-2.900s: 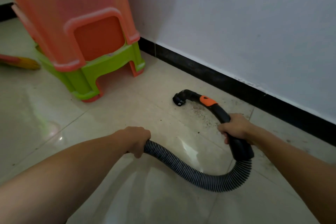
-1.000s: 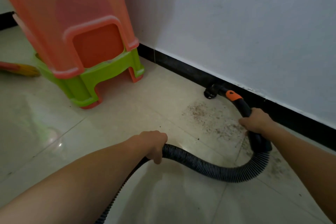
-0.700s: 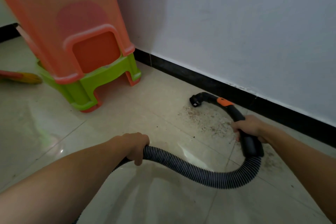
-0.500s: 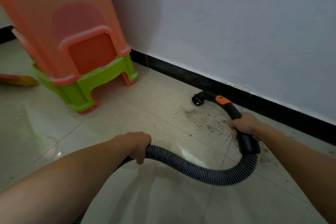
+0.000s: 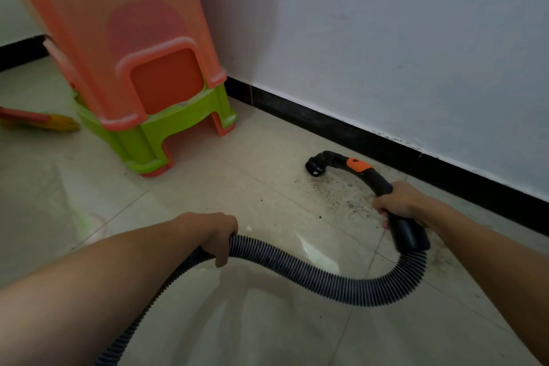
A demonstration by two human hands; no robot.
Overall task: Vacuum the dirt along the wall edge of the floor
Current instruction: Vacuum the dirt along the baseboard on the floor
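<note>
The hose (image 5: 297, 266) runs off the bottom edge. My right hand (image 5: 401, 202) covers the middle of the handle (image 5: 378, 180). The stacked stools (image 5: 133, 53) are cut off above. A red-and-yellow thing (image 5: 38, 122) at the left edge is too blurred to name.

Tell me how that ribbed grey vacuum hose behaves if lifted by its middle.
Probably floppy: the ribbed grey vacuum hose sags in a loose curve between the left hand and the black curved handle gripped by the right hand. Likely light: one hand lifts it. Ribs should resist slipping.
</note>
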